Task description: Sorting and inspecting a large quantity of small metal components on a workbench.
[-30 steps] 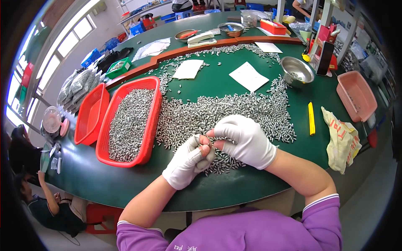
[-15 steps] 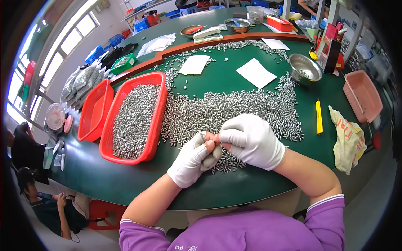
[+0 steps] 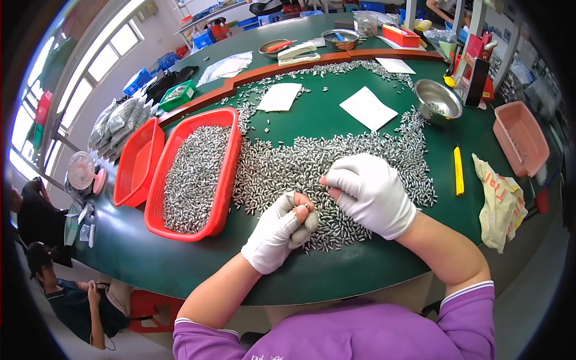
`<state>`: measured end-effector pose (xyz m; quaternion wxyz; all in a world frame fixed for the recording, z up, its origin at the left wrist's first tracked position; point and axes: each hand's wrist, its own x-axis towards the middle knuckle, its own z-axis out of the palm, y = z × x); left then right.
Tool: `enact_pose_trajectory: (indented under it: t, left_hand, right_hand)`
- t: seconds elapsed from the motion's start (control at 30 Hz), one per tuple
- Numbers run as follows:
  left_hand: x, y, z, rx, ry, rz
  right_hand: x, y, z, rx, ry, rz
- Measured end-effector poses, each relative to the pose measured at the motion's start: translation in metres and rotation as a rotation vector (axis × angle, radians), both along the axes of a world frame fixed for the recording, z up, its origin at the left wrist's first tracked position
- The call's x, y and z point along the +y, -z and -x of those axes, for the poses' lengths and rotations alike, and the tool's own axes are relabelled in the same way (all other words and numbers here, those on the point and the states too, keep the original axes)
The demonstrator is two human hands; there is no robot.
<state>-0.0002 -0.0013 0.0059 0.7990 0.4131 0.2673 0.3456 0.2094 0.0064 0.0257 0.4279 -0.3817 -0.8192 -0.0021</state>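
Both hands wear white gloves with bare fingertips showing. My left hand [image 3: 279, 231] is closed, thumb and index finger pinching a small silvery metal piece [image 3: 306, 206] that is mostly hidden by the fingertips. To its right, my right hand [image 3: 375, 195] hovers over or touches the pile of small silvery metal pieces [image 3: 282, 168]. Its bare index fingertip and thumb tip are a little apart, with nothing visible between them. The pieces are short, shiny and rod-like, spread thickly over the green table [image 3: 198, 273] beneath and beyond both hands.
Left of the pile, a red plastic basket [image 3: 157, 216] holds more pieces, beside another red basket [image 3: 139, 162]. Papers [image 3: 367, 109] lie beyond the pile. To the right are a metal bowl [image 3: 445, 114], yellow cutter [image 3: 458, 171], crumpled bag [image 3: 499, 207] and pink basket [image 3: 521, 138].
My hands were together at the fingertips and are now apart. The right hand has moved away and slightly up to the pile; the left stays nearly in place, still pinching.
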Motion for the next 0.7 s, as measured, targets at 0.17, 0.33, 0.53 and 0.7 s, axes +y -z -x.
enact_pose_trajectory:
  t: [0.17,0.33,0.53,0.7]
  left_hand:
    - [0.002,0.000,0.001,-0.009,-0.007,0.029]
    - [0.001,0.000,0.002,-0.024,-0.023,0.044]
    - [-0.002,0.000,0.000,0.008,0.022,0.049]
    - [0.000,-0.002,0.003,0.004,0.034,0.054]
  right_hand:
    - [0.001,-0.006,-0.002,-0.105,0.092,-0.011]
    - [0.007,0.000,-0.007,-0.173,0.147,0.031]
    - [-0.006,-0.014,0.010,-0.091,-0.087,-0.160]
    - [-0.003,-0.009,0.013,-0.084,-0.057,-0.159]
